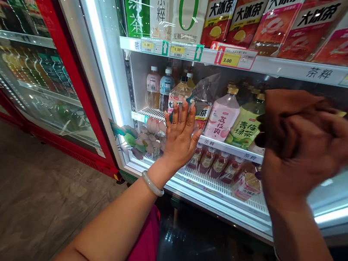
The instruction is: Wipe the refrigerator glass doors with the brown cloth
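My left hand, with a pale bangle on its wrist, lies with fingers spread flat against the glass door of a lit drinks cooler. To the right, my right hand is closed on a brown cloth held up at the glass, slightly blurred. Behind the glass between them stand a pink bottle and a green bottle on the middle shelf. Large red tea bottles fill the upper shelf above.
A red-framed cooler door stands on the left, beside more shelved bottles. Small dark bottles sit on the bottom shelf. Flower decorations show at the lower left of the glass. Grey floor lies below left.
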The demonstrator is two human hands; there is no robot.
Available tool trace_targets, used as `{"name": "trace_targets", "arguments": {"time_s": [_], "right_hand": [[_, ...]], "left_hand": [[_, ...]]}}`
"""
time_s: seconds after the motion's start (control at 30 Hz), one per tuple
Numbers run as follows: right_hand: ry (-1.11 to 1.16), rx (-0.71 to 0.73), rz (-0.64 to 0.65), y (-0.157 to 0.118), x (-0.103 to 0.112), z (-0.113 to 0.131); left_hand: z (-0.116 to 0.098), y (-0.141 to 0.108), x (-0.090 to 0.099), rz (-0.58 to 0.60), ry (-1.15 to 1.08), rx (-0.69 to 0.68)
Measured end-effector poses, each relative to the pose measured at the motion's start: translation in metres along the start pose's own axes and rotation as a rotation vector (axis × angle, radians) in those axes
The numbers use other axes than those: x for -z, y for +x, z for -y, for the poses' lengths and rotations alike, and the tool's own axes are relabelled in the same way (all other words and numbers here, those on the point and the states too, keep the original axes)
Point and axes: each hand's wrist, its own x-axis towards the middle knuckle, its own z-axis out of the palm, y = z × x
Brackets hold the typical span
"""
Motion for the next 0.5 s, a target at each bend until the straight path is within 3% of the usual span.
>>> {"name": "trace_targets", "arguments": {"time_s": [0.1,0.17,0.27,0.33,0.5], "right_hand": [[0.030,0.121,0.031,-0.027,-0.015,0.029],[0.023,0.206,0.120,-0.045,-0.023,0.050],[0.004,0.299,0.178,-0.054,-0.026,0.065],[0.035,0.275,0.152,-0.044,-0.022,0.057],[0.017,0.064,-0.004,-0.002,-0.006,0.006]], "left_hand": [[-0.002,0.000,-0.001,-0.007,0.009,-0.003],[-0.003,-0.001,0.000,-0.012,0.008,-0.004],[-0.004,0.000,0.001,-0.011,-0.006,0.004],[-0.004,0.000,0.002,-0.003,-0.002,0.009],[-0.002,0.001,0.001,-0.022,0.031,-0.030]]}}
